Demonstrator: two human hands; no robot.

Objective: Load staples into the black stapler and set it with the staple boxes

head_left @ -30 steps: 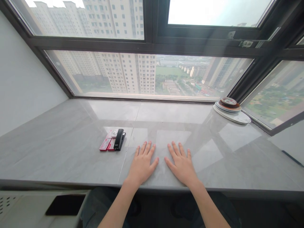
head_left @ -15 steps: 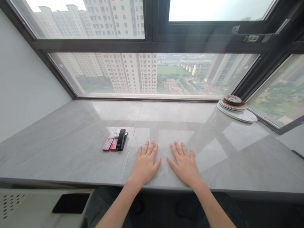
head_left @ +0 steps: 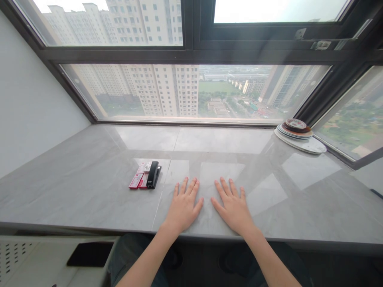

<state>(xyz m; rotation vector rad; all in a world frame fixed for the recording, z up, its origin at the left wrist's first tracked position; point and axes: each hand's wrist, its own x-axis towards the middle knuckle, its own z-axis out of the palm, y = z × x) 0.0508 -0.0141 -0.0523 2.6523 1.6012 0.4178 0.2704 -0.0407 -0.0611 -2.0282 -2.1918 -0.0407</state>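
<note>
Grey marbled countertop (head_left: 74, 195) bears the left hand (head_left: 183, 205) and right hand (head_left: 232, 207), both palms down, unclenched, fingers spread. At the left hand's ten o'clock, a black stapler (head_left: 152, 175) sits close beside red-and-white boxes (head_left: 136, 181); stacked plates (head_left: 295, 133) lie toward two o'clock.

Boxes (head_left: 136, 181), 8 o'clock: stapler (head_left: 153, 175) hid part; print was too small to read. Bar (head_left: 377, 194), 3 o'clock: right edge cut it. Forearms (head_left: 151, 255), 5 and 7 o'clock: bottom edge cut both.
</note>
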